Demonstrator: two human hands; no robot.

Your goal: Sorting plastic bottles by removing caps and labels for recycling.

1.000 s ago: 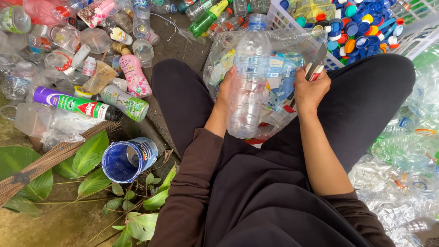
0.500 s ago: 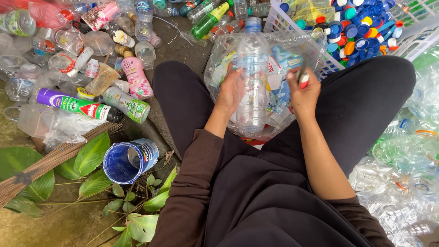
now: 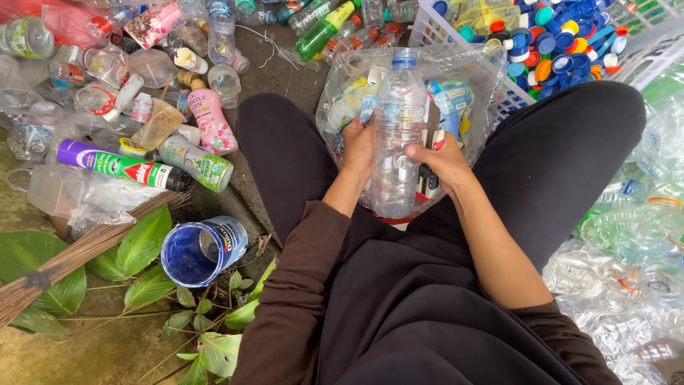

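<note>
I sit on the ground and hold a clear plastic bottle [image 3: 399,107] with a blue cap upright between my knees. My left hand [image 3: 358,146] grips its left side at mid height. My right hand [image 3: 447,162] presses against its right side, fingers closed on a small red and white object [image 3: 436,140] that touches the bottle. Behind the bottle lies an open clear plastic bag [image 3: 474,71] with several torn labels inside.
A white basket [image 3: 434,25] of coloured bottle caps stands at the far right. Crushed clear bottles [image 3: 627,235] pile up by my right leg. At left lie a purple spray can [image 3: 121,165], a pink bottle [image 3: 211,121], a blue cup [image 3: 203,251], a broom [image 3: 78,257] and green leaves.
My right hand has come down from beside the bag onto the bottle's right side. The bottle has sunk slightly lower between my knees, with my left hand still on it.
</note>
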